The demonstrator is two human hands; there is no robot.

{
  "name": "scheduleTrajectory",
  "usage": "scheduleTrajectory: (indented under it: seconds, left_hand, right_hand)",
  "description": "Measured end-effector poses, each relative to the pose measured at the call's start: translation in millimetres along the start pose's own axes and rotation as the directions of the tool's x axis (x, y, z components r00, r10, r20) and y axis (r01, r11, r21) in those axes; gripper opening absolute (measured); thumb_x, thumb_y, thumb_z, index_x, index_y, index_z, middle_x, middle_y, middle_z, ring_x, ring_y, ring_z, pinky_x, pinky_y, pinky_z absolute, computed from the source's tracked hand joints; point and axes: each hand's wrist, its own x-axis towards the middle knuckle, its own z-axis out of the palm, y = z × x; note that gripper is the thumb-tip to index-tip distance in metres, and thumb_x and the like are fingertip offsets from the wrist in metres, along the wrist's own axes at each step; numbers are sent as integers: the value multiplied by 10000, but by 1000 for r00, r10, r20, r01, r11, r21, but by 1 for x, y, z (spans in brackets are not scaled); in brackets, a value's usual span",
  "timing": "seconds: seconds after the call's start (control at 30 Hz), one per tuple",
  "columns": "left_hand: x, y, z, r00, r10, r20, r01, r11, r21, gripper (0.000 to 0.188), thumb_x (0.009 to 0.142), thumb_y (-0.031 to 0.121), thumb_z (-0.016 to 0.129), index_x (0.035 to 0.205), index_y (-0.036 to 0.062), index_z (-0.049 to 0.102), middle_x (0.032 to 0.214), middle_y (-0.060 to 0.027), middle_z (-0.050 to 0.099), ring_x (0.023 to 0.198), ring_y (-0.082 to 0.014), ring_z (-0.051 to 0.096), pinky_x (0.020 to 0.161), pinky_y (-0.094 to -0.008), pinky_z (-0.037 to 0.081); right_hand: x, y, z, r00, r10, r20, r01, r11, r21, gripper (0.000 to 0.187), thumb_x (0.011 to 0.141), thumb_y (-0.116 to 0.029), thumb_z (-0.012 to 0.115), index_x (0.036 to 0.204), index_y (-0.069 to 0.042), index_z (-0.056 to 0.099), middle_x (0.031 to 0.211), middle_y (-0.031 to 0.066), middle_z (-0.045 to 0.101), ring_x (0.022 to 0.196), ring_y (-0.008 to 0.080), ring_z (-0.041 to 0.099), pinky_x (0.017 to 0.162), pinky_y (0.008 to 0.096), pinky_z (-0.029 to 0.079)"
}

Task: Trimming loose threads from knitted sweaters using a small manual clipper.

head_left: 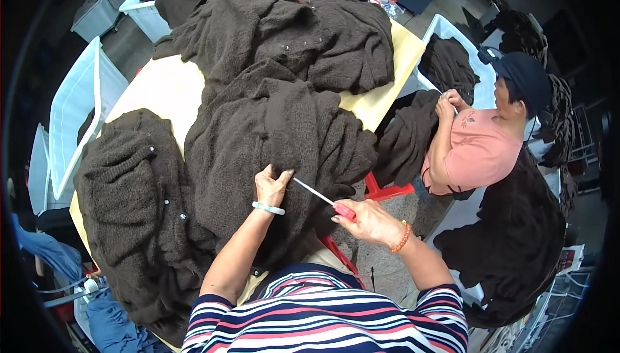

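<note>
In the head view, a nubby, dark brown knit garment [252,127] lies heaped in soft folds mid-frame on the smooth, pale yellow tabletop [175,83]. My left hand [272,187] pinches its cloth; my right hand [376,225] is wrapped around the red handle of a tool [345,211], its thin, straight metal shaft slanting toward my left fingertips. Small shiny buttons [166,202] dot the similar knit heap [123,191] at frame left.

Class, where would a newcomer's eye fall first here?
Dark brown garments heaped across the yellow table fill the middle. At their near edge, the right hand grips a red-handled tool, its thin tip close to the left hand. A pink shirt stands out at right.
</note>
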Motion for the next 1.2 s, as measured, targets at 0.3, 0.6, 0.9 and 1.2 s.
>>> scheduleTrajectory:
  seconds: [0.3,0.6,0.9,1.2]
  left_hand:
    - [-6,2,-23,1000,2,7,-2,1000,23,193,832,117,747,937,-34,689,876,-38,715,779,-88,612,717,-262,509]
    - [-65,26,-28,978,-192,84,207,950,-235,313,886,149,717,1125,-34,634,1048,-69,702,925,-128,637,855,-285,510]
    - [-54,5,-30,952,305,-17,-300,943,144,9,801,-57,574,804,-50,569,679,-73,531,620,-138,479,603,-289,421]
    - [-64,20,-32,996,78,32,-84,966,245,119,837,67,664,806,-35,611,674,-79,568,594,-138,513,567,-287,430]
  right_hand:
    - [4,-18,-9,996,53,65,-44,989,-140,297,895,-304,634,1094,-84,626,835,216,675,798,424,652,690,497,525]
    - [-8,-9,-15,998,-59,-26,57,996,-65,381,879,-236,678,1191,-37,587,900,209,671,812,398,663,688,425,536]
    - [-9,-37,-15,976,35,217,20,969,-248,385,918,-339,594,1204,-82,568,861,223,685,831,438,657,740,518,530]
    - [-7,-32,-21,960,78,268,-24,979,-201,322,902,-300,617,1144,-88,622,888,212,689,853,416,663,764,499,528]
